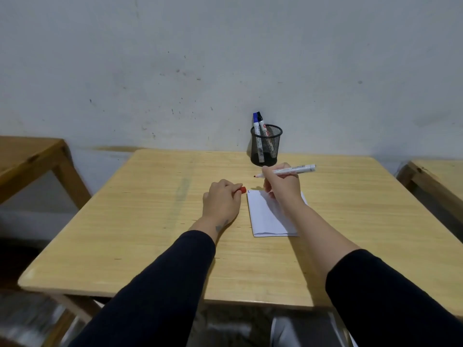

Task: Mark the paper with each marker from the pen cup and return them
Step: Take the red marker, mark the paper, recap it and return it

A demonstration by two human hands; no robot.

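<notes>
Right hand fingers pinched uncapped red marker over paper's far edge; left hand fingers clamped red cap w/ pen cup beyond.

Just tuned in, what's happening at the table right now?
A person sits at a wooden table. The right hand holds an uncapped red marker above the paper, tip off the sheet. The left hand holds its red cap. Two more markers stand in the mesh pen cup.
</notes>
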